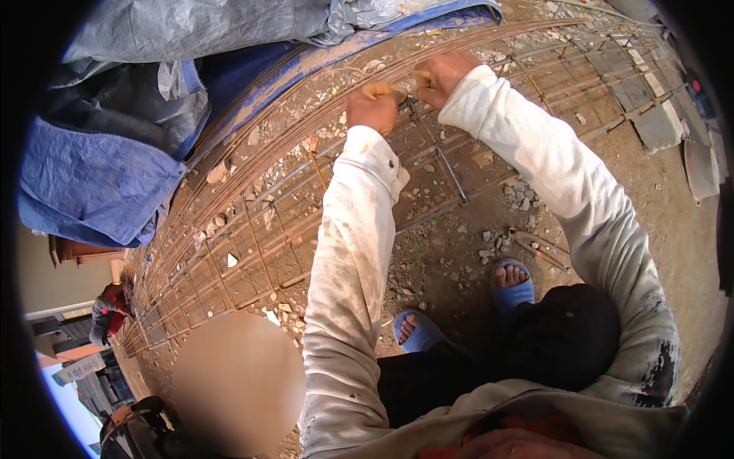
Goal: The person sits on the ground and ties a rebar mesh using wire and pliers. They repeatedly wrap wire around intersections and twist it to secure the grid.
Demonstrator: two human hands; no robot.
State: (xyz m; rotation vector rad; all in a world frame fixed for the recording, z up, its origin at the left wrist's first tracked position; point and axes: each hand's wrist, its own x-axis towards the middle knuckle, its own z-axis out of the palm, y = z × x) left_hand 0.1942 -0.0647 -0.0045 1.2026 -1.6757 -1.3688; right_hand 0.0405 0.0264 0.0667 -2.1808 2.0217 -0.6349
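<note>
My left hand (pixel 375 109) and my right hand (pixel 446 77) come together at the far top edge of a steel rebar cage (pixel 275 235). Curled fingers on both meet near the upper end of a stirrup (pixel 438 149). Whatever lies between the fingertips is too small and covered to make out. The cage's long bars run from lower left to upper right, crossed by rusty stirrups. On the ground below my right forearm rests a pair of pincers (pixel 539 249), its handles spread.
Long rusty rebar rods (pixel 298 126) lie beyond the cage, beside a blue and silver tarpaulin (pixel 103 178). Rubble (pixel 519 195) and grey slabs (pixel 656 123) dot the dirt ground. One person (pixel 112 310) bends at the cage's far left end; another person (pixel 137 427) is close at lower left.
</note>
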